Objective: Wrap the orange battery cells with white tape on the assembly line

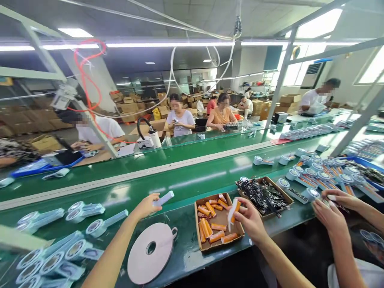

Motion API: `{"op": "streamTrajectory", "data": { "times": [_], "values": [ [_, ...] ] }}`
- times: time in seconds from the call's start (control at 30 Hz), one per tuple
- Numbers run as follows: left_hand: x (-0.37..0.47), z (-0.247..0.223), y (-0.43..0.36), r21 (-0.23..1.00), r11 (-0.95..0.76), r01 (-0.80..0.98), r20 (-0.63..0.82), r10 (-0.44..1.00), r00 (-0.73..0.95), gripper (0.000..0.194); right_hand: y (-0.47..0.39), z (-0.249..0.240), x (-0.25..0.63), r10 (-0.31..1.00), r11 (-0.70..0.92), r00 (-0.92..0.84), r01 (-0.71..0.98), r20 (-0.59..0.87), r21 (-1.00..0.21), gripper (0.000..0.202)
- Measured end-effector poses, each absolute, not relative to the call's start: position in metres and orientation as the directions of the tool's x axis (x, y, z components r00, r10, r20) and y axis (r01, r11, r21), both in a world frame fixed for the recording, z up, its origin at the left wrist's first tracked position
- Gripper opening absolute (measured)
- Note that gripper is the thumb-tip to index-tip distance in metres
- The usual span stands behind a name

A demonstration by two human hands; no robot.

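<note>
My left hand (147,206) is closed round the end of a pale blue handled part (165,198), held above the bench edge by the green belt. Between the thumb and fingers of my right hand (247,219) is an orange cylinder (237,208) with a white strip hanging along its left side. That hand is over the right side of a cardboard box (201,245), in which several orange cylinders (205,228) lie loose. A large roll of white tape (142,254) rests flat on the bench between my forearms.
Pale blue round-headed parts (76,250) lie at the left, more (324,176) at the right. A box of dark strips (258,196) adjoins the orange cylinders' box. A neighbour's hands (330,212) work at the right. People sit across the green belt (192,180).
</note>
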State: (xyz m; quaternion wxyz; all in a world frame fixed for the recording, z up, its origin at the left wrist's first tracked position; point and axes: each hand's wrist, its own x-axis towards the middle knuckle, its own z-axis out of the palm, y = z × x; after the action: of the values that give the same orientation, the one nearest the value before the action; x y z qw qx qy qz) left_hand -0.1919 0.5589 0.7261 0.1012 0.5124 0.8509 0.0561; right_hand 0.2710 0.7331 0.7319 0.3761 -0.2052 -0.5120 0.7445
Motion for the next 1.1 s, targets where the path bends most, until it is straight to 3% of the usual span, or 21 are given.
{"op": "streamTrajectory", "data": {
  "times": [0.27,0.47,0.63,0.87,1.1],
  "values": [
    [-0.143,0.7,0.717,0.138,0.22,0.966,-0.053,0.975,-0.214,0.024,0.781,0.744,0.168,0.701,-0.081,-0.692,-0.317,0.172,-0.945,0.057],
    [-0.153,0.681,0.745,0.247,0.165,0.955,-0.16,0.979,-0.128,0.011,0.843,0.724,0.089,0.589,0.214,-0.785,-0.078,0.193,-0.974,0.058],
    [-0.168,0.679,0.747,0.33,0.181,0.926,-0.149,0.979,-0.138,0.016,0.871,0.698,0.04,0.497,0.391,-0.857,0.084,0.133,-0.917,0.05],
    [-0.154,0.682,0.747,0.355,0.234,0.905,-0.068,0.972,-0.225,0.025,0.867,0.683,0.029,0.404,0.648,-0.914,0.262,0.032,-0.715,0.038],
    [-0.143,0.68,0.754,0.38,0.285,0.88,-0.048,0.956,-0.289,0.024,0.86,0.69,0.034,0.345,0.869,-0.93,0.368,-0.128,-0.332,0.038]
  ]
}}
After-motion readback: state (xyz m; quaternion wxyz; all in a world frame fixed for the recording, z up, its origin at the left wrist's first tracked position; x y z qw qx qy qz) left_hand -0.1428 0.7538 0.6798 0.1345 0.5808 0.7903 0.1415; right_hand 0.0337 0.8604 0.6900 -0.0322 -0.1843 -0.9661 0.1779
